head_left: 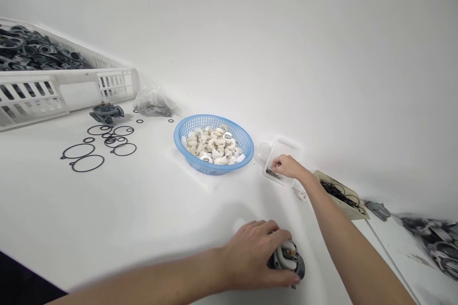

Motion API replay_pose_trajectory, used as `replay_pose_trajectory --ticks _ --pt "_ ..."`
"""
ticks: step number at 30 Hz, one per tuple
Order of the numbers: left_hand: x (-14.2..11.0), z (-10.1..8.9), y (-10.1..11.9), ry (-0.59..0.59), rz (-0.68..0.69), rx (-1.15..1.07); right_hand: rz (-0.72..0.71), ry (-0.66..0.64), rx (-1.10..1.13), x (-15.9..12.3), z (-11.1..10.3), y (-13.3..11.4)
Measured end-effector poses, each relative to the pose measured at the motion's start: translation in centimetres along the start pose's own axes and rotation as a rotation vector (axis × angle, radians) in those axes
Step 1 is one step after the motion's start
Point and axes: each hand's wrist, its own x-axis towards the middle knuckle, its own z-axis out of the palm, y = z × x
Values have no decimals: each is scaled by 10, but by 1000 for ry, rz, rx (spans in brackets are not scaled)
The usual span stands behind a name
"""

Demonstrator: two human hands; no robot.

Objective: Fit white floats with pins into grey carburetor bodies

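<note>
A person's left hand (255, 248) curls over a dark metal carburetor body (288, 259) at the near edge of the white table (143, 209), fingers wrapped around its left side and pinning it in place, its pale fitting facing up and to the right. The right hand (288, 167) stretches away to the far right, fingertips drawn together and dipping into a small clear plastic tray (282, 159) of tiny dark parts; whether it has pinched one cannot be told. The tray lies up and slightly right of the held body, so the right hand is the nearer one to it. A blue basket (213, 145) of white rings sits just left of the tray; black O-rings (100, 147) lie scattered far left, below a white crate (53, 90) of dark castings
</note>
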Motion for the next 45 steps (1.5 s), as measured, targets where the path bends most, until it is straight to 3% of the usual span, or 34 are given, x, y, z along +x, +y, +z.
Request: replay_pose_trajectory --ticks 4,8,15,18,22,25,28,35,45 --pt "-1 -1 2 11 -8 -4 -55 83 167 -20 -10 6" --pt "-1 -3 4 -2 -4 8 -110 132 412 -61 -3 9" --pt "-1 -7 5 20 36 59 -194 10 782 -168 52 10" --pt "-1 -5 5 37 42 61 -197 -24 896 -196 74 8" --pt "-2 -4 5 203 142 98 -194 9 1041 -209 86 -1" --pt "-2 -8 10 409 319 164 -229 45 1202 -215 85 -13" --pt "-2 -16 20 520 477 247 -312 30 1300 -226 83 -23" --pt "-2 -21 37 541 577 314 -365 -21 1321 -241 81 -32" --pt "-6 -17 42 524 548 268 -351 -89 1373 -238 89 -42"
